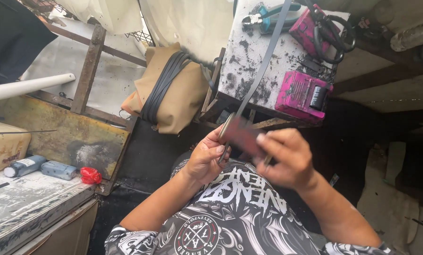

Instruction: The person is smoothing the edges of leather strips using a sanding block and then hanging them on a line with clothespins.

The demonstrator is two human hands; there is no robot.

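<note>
My left hand (205, 158) grips the lower end of a long thin grey metal strip (262, 66) that runs up over a dirty white bench top (249, 52). My right hand (287, 158), blurred, presses a dark reddish piece, perhaps abrasive paper (242, 134), against the strip just beside the left hand. Both hands meet above my lap, in front of a black and white printed shirt.
On the bench top lie pliers with teal handles (268, 19), a pink box wound with black cable (315, 28) and a pink device (302, 94). A tan cushion wrapped in black bands (171, 89) leans left of it. Two bottles (41, 166) and a red cap lie at left.
</note>
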